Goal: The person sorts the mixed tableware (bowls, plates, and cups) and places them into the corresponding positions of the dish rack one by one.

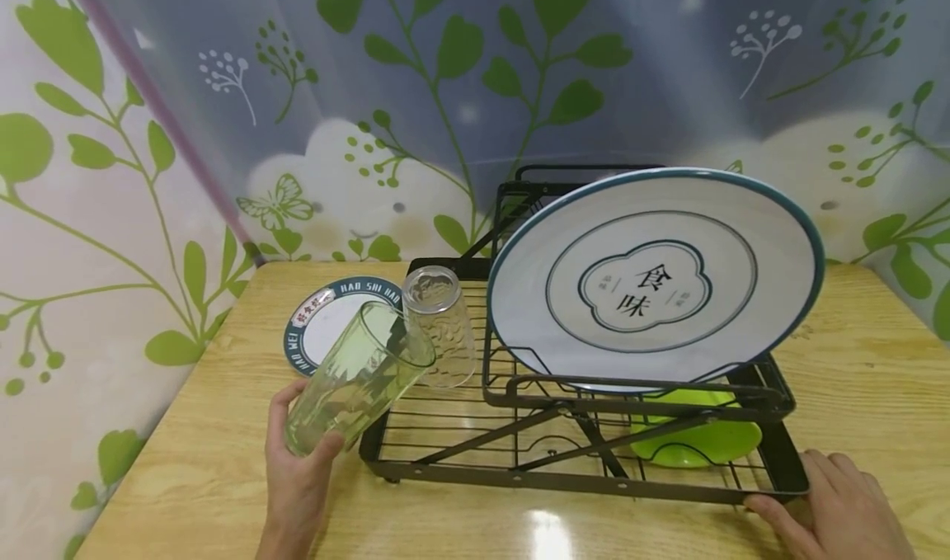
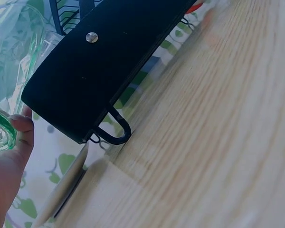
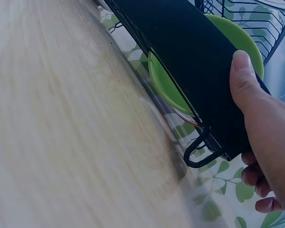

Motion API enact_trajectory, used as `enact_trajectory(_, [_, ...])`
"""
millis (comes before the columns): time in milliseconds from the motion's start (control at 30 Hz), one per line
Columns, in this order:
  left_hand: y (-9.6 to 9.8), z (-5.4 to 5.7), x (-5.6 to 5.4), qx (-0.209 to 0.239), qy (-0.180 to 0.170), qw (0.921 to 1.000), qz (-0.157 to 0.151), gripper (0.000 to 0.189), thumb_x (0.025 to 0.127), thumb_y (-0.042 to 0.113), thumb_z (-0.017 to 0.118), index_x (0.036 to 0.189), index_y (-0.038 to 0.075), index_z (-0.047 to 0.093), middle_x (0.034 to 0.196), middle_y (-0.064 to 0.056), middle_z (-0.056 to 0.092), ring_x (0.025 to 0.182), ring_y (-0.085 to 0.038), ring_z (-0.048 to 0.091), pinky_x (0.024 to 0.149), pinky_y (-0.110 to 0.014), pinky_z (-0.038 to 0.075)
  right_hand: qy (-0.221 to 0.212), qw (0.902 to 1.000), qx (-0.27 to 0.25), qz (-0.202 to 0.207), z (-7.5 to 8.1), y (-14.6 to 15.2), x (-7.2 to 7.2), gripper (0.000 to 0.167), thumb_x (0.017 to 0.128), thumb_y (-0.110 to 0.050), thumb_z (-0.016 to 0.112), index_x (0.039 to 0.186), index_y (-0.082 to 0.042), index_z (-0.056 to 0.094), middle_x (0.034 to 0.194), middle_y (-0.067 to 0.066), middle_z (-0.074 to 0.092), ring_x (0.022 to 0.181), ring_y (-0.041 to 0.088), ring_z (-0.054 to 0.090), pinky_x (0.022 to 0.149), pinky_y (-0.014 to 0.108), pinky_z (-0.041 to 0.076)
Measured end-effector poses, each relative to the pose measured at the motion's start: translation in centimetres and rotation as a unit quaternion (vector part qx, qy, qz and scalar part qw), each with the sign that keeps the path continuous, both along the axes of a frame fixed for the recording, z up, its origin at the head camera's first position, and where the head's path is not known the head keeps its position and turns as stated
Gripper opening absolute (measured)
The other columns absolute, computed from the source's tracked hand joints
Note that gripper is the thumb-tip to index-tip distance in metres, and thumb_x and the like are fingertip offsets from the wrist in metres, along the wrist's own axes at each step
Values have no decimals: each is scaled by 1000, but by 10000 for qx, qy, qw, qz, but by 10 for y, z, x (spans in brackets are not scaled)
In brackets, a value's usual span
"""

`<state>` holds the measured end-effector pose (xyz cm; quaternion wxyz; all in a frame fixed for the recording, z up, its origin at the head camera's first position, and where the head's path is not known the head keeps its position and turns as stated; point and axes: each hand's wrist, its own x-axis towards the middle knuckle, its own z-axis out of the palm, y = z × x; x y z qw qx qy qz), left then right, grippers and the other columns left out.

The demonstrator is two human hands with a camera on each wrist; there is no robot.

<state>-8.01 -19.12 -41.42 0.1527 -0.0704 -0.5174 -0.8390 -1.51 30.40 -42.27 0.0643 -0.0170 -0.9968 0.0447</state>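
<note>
My left hand [image 1: 297,469] grips a green-tinted drinking glass [image 1: 349,387] near its base, tilted with its mouth up and to the right, at the left end of a black dish rack [image 1: 519,479]. Just behind the rim, a clear glass [image 1: 445,337] stands upside down in the rack. My right hand [image 1: 846,502] holds the rack's front right corner; in the right wrist view its thumb [image 3: 242,76] lies on the black side. A large white plate [image 1: 519,312] with a blue rim leans on the upper tier. Below it sits a green bowl [image 1: 690,449], partly hidden by the bars.
A smaller plate [image 1: 300,345] with a dark blue lettered rim lies on the wooden table [image 1: 200,461] left of the rack, partly behind the green glass. A leaf-patterned wall covering [image 1: 416,115] rises at the table's back and left.
</note>
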Motion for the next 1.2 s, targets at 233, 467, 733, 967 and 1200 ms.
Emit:
enact_trajectory(233, [0,1,0,155,73,9998,-32,51,83,-14,63,127,5,44,124,-15,56,108,-21,62,91,-31,50,200,9998,-48,67,-2,1,2,59,83,-60,65,82,-2,55,69,3,43,67,22,42,59,39,35])
enact_trajectory(467, [1,5,2,249,42,9996,128,55,82,-14,65,130,5,45,124,-15,54,106,-22,60,90,-31,50,162,9998,-75,91,-3,1,2,58,82,-59,66,83,-2,56,69,3,44,67,22,42,59,39,36])
enact_trajectory(733, [3,23,0,348,166,9984,416,58,78,-19,64,129,1,45,122,-15,53,107,-22,58,89,-28,51,227,9995,-181,155,-2,2,2,56,84,-56,66,82,-1,55,68,3,42,65,21,39,57,36,34])
enact_trajectory(967, [5,35,7,-258,-187,9987,406,74,71,-29,54,136,2,39,126,-16,48,109,-24,55,87,-28,52,539,9977,-256,327,-5,2,3,53,82,-54,69,80,-3,55,66,1,42,64,19,39,56,37,35])
enact_trajectory(1200, [9,47,13,-898,-746,9908,683,84,70,-30,59,140,9,35,129,-14,51,110,-21,59,88,-29,51,592,9970,-352,355,-2,-1,2,58,81,-55,70,83,2,57,69,4,50,66,22,46,57,43,41])
